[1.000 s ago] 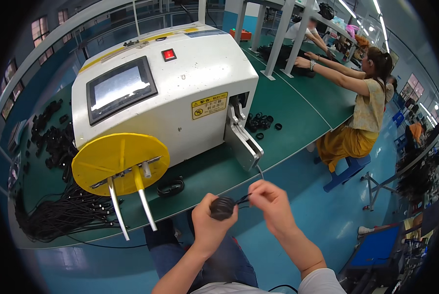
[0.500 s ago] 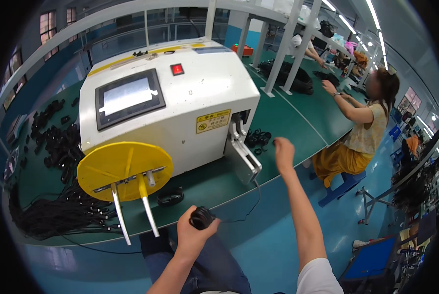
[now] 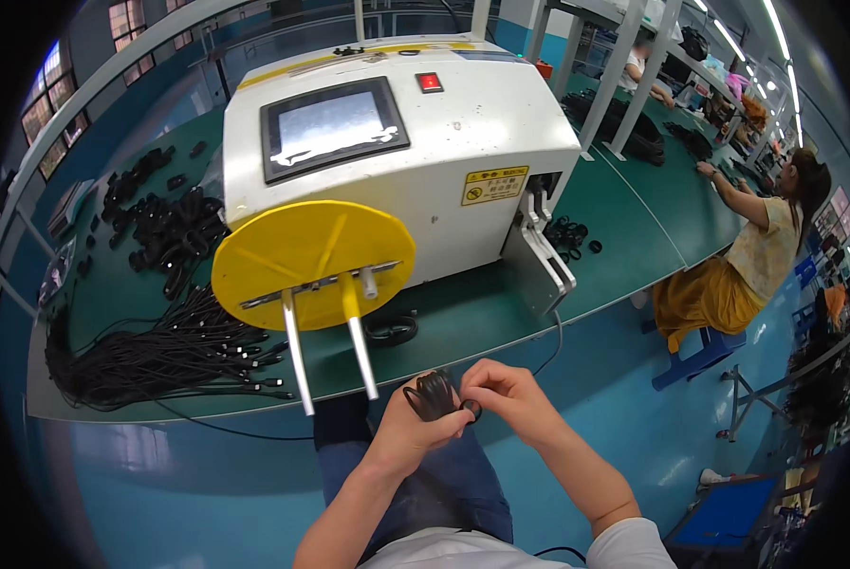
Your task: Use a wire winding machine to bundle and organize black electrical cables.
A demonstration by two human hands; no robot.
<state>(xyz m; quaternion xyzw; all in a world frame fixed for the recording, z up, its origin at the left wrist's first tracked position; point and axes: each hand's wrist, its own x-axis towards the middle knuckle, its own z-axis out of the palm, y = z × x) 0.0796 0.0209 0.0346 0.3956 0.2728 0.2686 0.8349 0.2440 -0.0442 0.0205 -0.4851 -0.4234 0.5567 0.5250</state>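
My left hand [image 3: 406, 431] is closed around a coiled black cable [image 3: 431, 394], held over my lap in front of the table edge. At the right end of the coil, my right hand [image 3: 512, 400] pinches a small black ring [image 3: 471, 411] between thumb and fingertips. The ring touches the cable's end; whether any cable passes through it is hard to see. Beyond my hands stands a white winding machine [image 3: 434, 228] with a yellow disc [image 3: 316, 261] and two prongs sticking out toward me.
Another black cable coil [image 3: 390, 330] lies under the disc. Small black rings [image 3: 565, 237] sit beside the machine's metal arm [image 3: 541, 270]. On the left are straight black cables [image 3: 174, 356] and a heap of coils [image 3: 174, 232]. A co-worker [image 3: 771, 228] sits at the right.
My right hand has come back from beside the ring pile to the coil, now with a small black ring in its fingers. The left hand still holds the coil. The view has shifted.
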